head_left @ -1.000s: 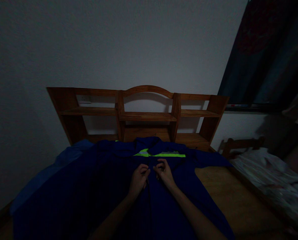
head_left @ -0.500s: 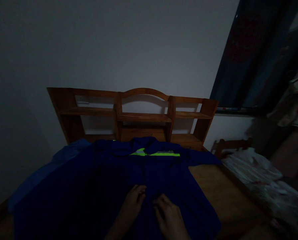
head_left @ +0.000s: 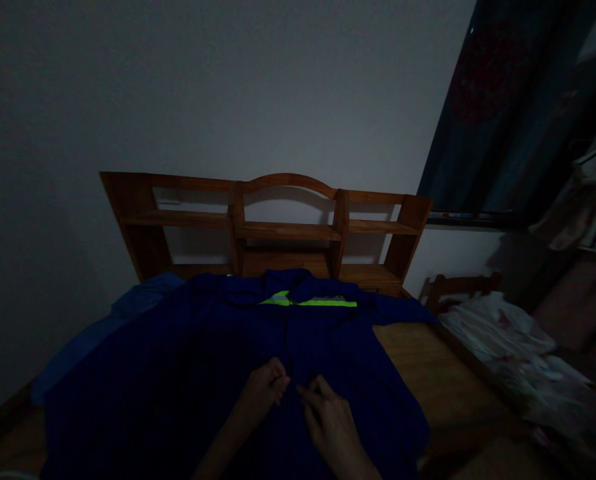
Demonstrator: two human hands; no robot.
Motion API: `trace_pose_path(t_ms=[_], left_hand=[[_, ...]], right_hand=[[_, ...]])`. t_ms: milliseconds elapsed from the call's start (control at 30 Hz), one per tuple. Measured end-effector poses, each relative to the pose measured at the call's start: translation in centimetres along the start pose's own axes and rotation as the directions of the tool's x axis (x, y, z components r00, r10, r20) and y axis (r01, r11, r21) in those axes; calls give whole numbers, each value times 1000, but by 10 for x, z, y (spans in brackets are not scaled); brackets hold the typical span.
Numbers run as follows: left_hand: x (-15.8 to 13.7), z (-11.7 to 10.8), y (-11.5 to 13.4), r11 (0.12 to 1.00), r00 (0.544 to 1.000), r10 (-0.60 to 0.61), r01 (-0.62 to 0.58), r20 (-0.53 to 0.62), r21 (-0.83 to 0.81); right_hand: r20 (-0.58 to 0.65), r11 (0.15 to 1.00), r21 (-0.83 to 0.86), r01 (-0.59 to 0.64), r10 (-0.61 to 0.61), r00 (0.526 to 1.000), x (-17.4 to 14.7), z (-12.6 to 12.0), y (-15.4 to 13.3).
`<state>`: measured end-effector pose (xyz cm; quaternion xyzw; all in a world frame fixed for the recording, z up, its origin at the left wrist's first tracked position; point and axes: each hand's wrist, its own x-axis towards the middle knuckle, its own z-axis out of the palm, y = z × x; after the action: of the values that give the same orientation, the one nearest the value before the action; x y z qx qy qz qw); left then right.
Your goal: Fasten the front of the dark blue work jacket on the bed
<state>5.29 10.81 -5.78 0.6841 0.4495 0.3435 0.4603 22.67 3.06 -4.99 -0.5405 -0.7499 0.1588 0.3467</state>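
Dimly lit, a dark blue work jacket (head_left: 188,373) is lying spread flat, front up, across a wooden bed surface (head_left: 428,373), its collar pointing toward 12 o'clock and a bright yellow-green reflective stripe (head_left: 308,301) crossing the chest just below the collar. Both of the person's hands are resting on the jacket's front opening, low in the view at about 6 o'clock from the stripe. The left hand (head_left: 264,387) is curling its fingers narrowly against the cloth at the edge of the placket, seemingly pinching it, though the darkness is hiding exactly what is between the fingertips. The right hand (head_left: 328,417) is sitting just beside it at about 4 o'clock, fingers partly bent and pointing toward the left hand, fingertips touching the fabric; whether it is gripping anything cannot be told. The two hands are lying close together with only the jacket's centre line between them.

At 12 o'clock a wooden headboard with shelves (head_left: 283,230) is standing against a pale wall. At 2 o'clock a dark curtain (head_left: 508,107) is hanging, and at 3 o'clock pale crumpled cloth (head_left: 503,340) is lying beside the bed.
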Motion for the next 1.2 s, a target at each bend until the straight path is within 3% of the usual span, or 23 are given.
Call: trace_pose_path(t_ms=[100, 200, 333, 800, 1000, 1200], left_hand=[[-8, 2, 12, 984, 999, 2, 7, 50, -176], [-14, 10, 22, 971, 1000, 24, -21, 11, -237], [-22, 22, 23, 965, 995, 7, -32, -97, -261], [-34, 27, 3, 924, 980, -121, 53, -160, -379], [-39, 24, 4, 925, 987, -116, 67, -110, -374], [-38, 28, -3, 848, 981, -164, 87, -103, -523]], right_hand=[[-36, 962, 271, -26, 37, 999, 4, -6, 2], [-51, 921, 389, -12, 35, 998, 9, -14, -1], [-80, 925, 377, 42, -13, 997, 13, -18, -9], [-184, 956, 285, 67, -14, 983, 16, -5, -7], [-86, 949, 312, -31, 61, 994, 27, -13, -7], [1, 945, 323, -46, 48, 999, 33, -15, -7]])
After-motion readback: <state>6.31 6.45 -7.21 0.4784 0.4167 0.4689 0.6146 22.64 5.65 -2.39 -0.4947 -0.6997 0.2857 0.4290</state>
